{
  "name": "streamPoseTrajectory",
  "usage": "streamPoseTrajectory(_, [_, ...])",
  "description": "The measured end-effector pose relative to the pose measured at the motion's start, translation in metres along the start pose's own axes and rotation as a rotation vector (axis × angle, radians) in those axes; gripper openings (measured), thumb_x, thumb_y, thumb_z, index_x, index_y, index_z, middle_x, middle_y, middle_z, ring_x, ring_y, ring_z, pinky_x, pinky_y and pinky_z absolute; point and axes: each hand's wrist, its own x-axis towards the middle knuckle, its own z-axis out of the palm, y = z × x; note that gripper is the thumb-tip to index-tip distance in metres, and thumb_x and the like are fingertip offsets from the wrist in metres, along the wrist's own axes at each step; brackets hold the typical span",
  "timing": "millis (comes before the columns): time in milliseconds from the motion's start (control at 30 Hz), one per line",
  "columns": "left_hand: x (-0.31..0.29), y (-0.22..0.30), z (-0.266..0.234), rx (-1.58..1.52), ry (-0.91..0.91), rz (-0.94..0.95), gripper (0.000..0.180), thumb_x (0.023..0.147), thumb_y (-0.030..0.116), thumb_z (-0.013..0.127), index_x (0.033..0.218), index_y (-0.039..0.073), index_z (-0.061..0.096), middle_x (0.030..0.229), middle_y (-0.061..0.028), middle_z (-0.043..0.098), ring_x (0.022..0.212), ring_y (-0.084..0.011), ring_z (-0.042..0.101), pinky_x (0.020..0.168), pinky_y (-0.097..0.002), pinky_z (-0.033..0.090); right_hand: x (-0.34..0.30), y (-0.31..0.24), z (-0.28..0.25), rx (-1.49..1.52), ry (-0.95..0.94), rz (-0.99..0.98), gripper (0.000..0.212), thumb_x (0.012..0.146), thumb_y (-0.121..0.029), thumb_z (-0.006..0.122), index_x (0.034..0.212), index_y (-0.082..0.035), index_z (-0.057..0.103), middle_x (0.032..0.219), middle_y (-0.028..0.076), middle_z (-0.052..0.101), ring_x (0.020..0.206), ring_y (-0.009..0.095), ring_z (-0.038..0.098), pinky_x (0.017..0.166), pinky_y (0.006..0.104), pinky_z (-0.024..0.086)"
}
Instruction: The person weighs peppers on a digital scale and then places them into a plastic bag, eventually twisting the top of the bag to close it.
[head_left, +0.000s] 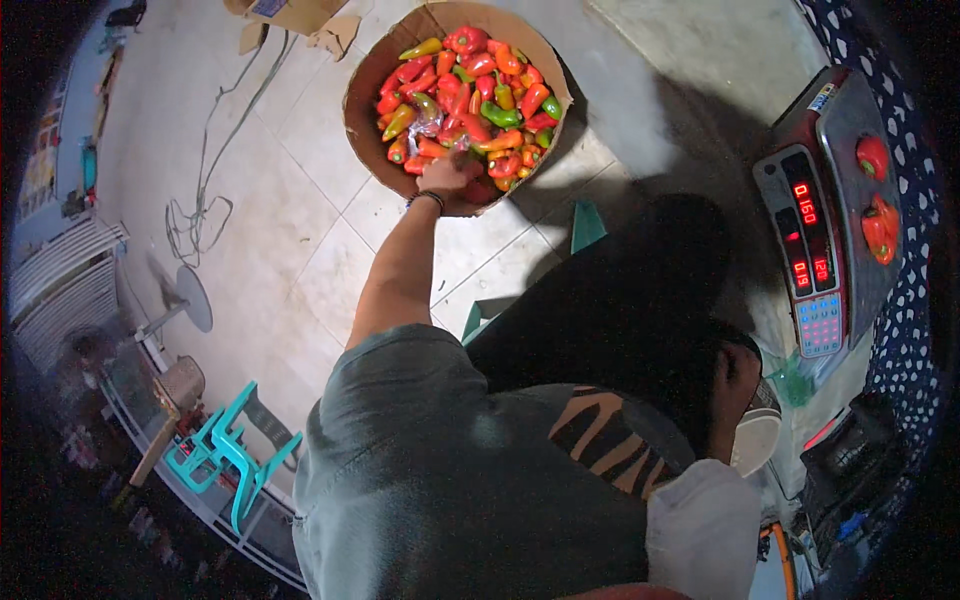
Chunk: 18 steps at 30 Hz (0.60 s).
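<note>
A round-walled cardboard box stands ahead of me, full of red, orange, yellow and green peppers. My left hand, with a dark bracelet at the wrist, reaches over the near wall into it. Its fingers curl down among the peppers at the near side; whatever they hold is hidden. Crumpled clear plastic lies on the peppers beside that hand. My right hand rests in shadow by my dark-clothed leg, its fingers too dim to make out. Two red peppers lie apart on the scale plate at the right.
A digital scale with a lit red display and keypad is at my right, beside a dark patterned cloth. A turquoise plastic chair is at lower left. Loose cable trails over the tiles. Another cardboard piece lies at the top.
</note>
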Motion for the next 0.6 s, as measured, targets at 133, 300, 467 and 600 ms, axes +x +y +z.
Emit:
streamPoseTrajectory(133, [0.024,-0.048,0.035,0.717,0.158,-0.048,0.043,0.079,0.041,0.052,0.114,0.016,0.051,0.112,-0.0108,0.053,0.104,-0.0307,0.051,0.084,-0.0423,0.044,-0.001,0.001,-0.003,0.031,0.009,0.006,0.016,0.074,-0.009,0.058,0.088,-0.002,0.059,0.089,0.015,0.057,0.087,0.032,0.052,0.08,0.039,0.04])
streamPoseTrajectory(300, [0.03,-0.02,0.027,0.69,-0.016,0.05,0.033,0.074,0.039,0.059,0.094,0.013,0.059,0.09,-0.0107,0.061,0.091,-0.0246,0.059,0.072,-0.0372,0.048,-0.003,0.008,0.002,0.05,0.012,0.042,0.016,0.074,-0.009,0.058,0.088,-0.002,0.059,0.089,0.015,0.058,0.088,0.032,0.052,0.081,0.0386,0.04])
streamPoseTrajectory(467, [0.057,-0.02,-0.008,0.144,-0.415,0.154,0.032,0.074,0.029,0.06,0.093,0.004,0.059,0.088,-0.008,0.062,0.086,-0.0159,0.059,0.071,-0.0304,0.047,0.003,0.002,0.0,0.023,-0.009,0.049,0.016,0.074,-0.01,0.058,0.088,-0.003,0.06,0.088,0.014,0.058,0.088,0.031,0.053,0.081,0.0384,0.04])
streamPoseTrajectory(600, [0.05,0.061,-0.03,-0.292,-0.39,0.214,0.036,0.073,0.019,0.061,0.101,-0.003,0.055,0.081,-0.0071,0.06,0.067,-0.0123,0.055,0.055,-0.0262,0.044,0.001,0.006,0.002,0.012,-0.059,0.073,0.015,0.075,-0.011,0.058,0.088,-0.003,0.06,0.088,0.014,0.058,0.088,0.031,0.053,0.081,0.0383,0.04])
